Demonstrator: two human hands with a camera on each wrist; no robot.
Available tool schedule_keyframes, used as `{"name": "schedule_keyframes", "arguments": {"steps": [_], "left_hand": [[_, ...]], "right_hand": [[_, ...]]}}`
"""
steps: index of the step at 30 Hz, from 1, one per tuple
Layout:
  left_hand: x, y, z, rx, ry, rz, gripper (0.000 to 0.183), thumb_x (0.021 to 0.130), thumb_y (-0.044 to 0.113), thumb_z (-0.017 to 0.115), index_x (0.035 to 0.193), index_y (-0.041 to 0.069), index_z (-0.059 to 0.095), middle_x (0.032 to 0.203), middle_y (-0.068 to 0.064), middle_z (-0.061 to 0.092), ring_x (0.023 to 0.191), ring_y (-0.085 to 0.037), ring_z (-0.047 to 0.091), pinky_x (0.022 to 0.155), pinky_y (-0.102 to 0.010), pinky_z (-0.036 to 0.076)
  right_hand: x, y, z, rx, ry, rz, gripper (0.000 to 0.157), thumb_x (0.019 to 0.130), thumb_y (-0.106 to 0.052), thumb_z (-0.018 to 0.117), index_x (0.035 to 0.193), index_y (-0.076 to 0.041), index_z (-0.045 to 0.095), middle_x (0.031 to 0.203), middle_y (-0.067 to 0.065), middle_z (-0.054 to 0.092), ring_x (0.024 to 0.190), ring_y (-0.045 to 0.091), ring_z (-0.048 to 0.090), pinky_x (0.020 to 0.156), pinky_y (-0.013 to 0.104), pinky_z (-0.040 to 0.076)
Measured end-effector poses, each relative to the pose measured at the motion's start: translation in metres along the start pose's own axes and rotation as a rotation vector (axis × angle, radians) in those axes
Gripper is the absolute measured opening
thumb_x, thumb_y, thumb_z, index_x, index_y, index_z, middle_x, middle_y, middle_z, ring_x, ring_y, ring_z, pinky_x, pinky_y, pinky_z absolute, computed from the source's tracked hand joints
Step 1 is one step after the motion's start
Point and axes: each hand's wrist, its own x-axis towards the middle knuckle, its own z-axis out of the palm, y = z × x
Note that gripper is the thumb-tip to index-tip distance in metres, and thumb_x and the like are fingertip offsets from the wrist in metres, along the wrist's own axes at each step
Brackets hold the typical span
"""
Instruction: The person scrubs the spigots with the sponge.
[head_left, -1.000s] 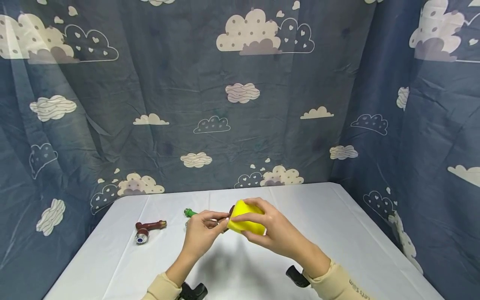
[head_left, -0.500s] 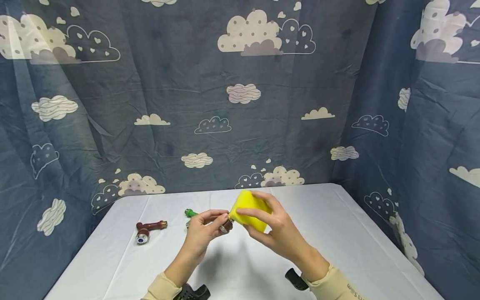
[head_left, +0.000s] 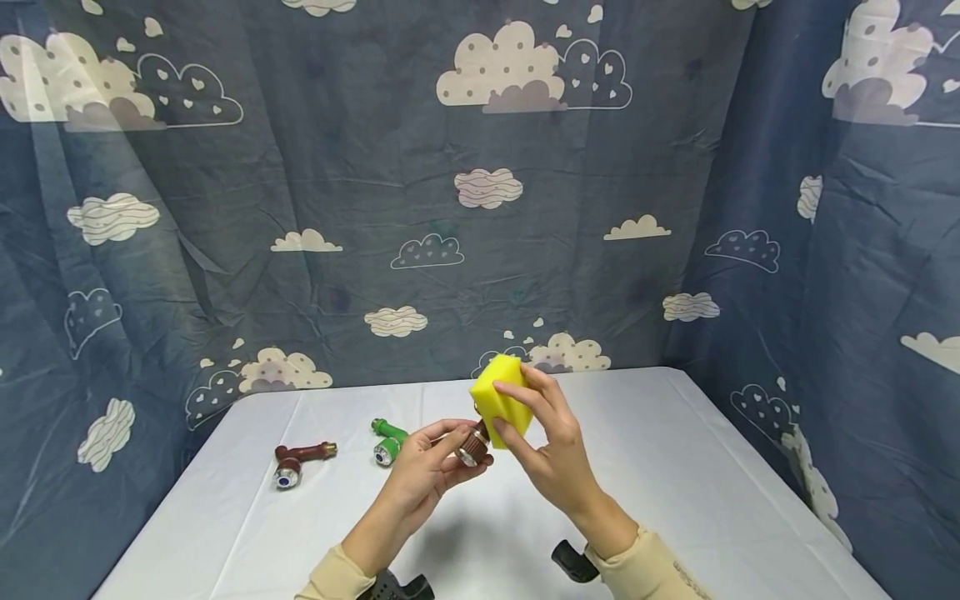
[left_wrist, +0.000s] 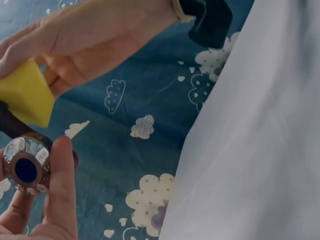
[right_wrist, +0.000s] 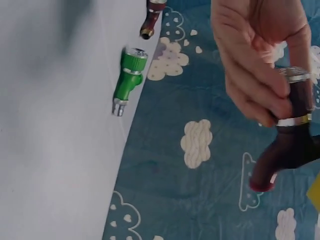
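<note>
My left hand [head_left: 423,475] holds a dark brown smoking pipe [head_left: 474,447] above the table, fingers and thumb around its bowl. In the left wrist view the bowl's opening [left_wrist: 26,170] looks dark blue inside a ring of clear, jewel-like studs. The right wrist view shows the pipe's body [right_wrist: 290,150] with a gold band and a rounded reddish tip. A yellow sponge [head_left: 501,400] is pinched between thumb and fingers of my right hand [head_left: 555,454], right at the pipe's stem. It hides part of the stem from the head camera.
On the white table [head_left: 675,483], a green pipe [head_left: 388,442] lies just behind my left hand. Another brown pipe [head_left: 303,452] is farther left. Dark blue cloud-print curtains [head_left: 420,167] stand behind and beside the table. A black strap piece [head_left: 573,562] juts from my right wrist.
The sponge has risen and tilted more upright in my right hand. My left hand has shifted right and turned, bringing the pipe's bowl into sight and uncovering more of the green pipe.
</note>
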Motion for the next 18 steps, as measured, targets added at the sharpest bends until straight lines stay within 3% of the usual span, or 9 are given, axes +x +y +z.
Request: {"name": "schedule_keyframes", "arguments": {"steps": [9, 13, 18], "left_hand": [[-0.003, 0.002, 0.002, -0.019, -0.047, -0.019, 0.035, 0.109, 0.026, 0.065, 0.133, 0.000, 0.064, 0.099, -0.002, 0.078, 0.091, -0.019, 0.082, 0.092, -0.037, 0.067], [-0.003, 0.002, 0.001, -0.001, -0.076, -0.001, 0.034, 0.110, 0.026, 0.063, 0.133, 0.001, 0.063, 0.097, -0.001, 0.078, 0.091, -0.018, 0.081, 0.092, -0.037, 0.067], [-0.004, 0.002, 0.001, -0.006, -0.095, 0.031, 0.028, 0.111, 0.025, 0.062, 0.130, 0.006, 0.066, 0.097, 0.000, 0.079, 0.093, -0.018, 0.081, 0.092, -0.036, 0.067]], "right_hand": [[0.000, 0.006, 0.005, -0.034, -0.020, 0.052, 0.050, 0.091, -0.002, 0.082, 0.137, -0.016, 0.068, 0.152, 0.015, 0.056, 0.138, 0.036, 0.059, 0.112, 0.031, 0.056], [-0.001, 0.008, 0.006, -0.044, -0.028, 0.039, 0.051, 0.090, -0.001, 0.083, 0.136, -0.016, 0.068, 0.151, 0.015, 0.057, 0.138, 0.037, 0.060, 0.112, 0.034, 0.057], [-0.002, 0.013, 0.007, -0.068, -0.025, 0.006, 0.053, 0.089, 0.000, 0.084, 0.136, -0.017, 0.069, 0.151, 0.015, 0.057, 0.138, 0.040, 0.061, 0.107, 0.049, 0.061]]}}
